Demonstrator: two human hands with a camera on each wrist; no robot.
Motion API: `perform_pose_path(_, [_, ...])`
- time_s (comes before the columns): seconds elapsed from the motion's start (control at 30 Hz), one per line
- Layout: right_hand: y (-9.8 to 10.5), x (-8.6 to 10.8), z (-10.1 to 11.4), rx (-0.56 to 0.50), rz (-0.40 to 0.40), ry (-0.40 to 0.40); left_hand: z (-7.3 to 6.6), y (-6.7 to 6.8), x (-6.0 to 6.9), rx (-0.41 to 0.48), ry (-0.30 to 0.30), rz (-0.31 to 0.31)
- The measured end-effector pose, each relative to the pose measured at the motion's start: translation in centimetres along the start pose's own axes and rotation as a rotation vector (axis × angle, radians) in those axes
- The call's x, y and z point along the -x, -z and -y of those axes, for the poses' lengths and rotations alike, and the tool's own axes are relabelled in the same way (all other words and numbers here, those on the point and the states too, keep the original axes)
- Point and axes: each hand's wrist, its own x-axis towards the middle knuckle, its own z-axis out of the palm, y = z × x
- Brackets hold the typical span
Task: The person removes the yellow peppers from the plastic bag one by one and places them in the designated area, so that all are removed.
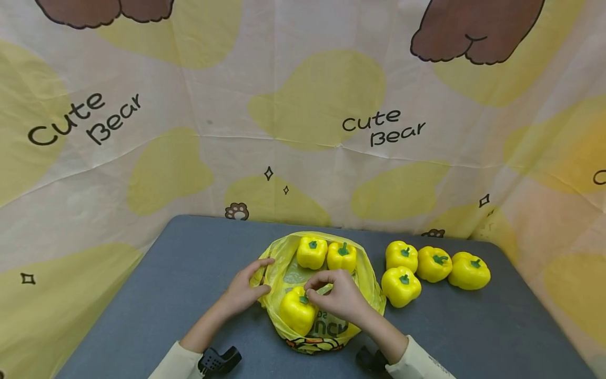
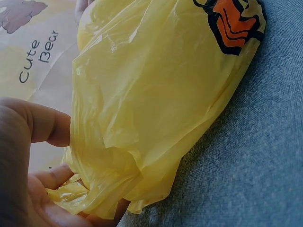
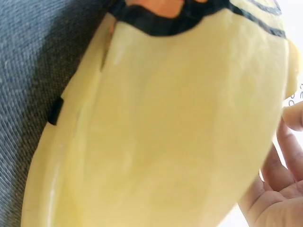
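Observation:
A yellow plastic bag (image 1: 371, 287) stands on the table with its mouth spread wide. My left hand (image 1: 243, 289) holds the bag's left rim, and the left wrist view has bunched plastic between the thumb (image 2: 52, 124) and the fingers. Inside the bag's near side, my right hand (image 1: 338, 297) pinches a yellow bell pepper (image 1: 294, 314) by its green stem. Two more bell peppers, one left (image 1: 311, 253) and one right (image 1: 342, 258), sit at the back of the bag. In the right wrist view the bag's wall (image 3: 180, 113) hides most of the work.
Several yellow bell peppers (image 1: 401, 287) stand grouped on the table to the right of the bag. The dark grey-blue table (image 1: 189, 273) backs onto a printed cloth (image 1: 307, 105). Black wrist devices (image 1: 220, 361) sit by both cuffs.

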Motion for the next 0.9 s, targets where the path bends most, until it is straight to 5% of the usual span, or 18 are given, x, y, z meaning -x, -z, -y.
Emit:
perform_pose_path(0.47, [-0.4, 0.2, 0.1, -0.001, 0.012, 0.057, 0.1, -0.1, 0.0, 0.005, 0.046, -0.011])
perform_pose_path(0.9, [2.0, 1.7, 0.4, 0.010, -0.131, 0.059, -0.2, -0.1, 0.0, -0.003, 0.047, -0.011])
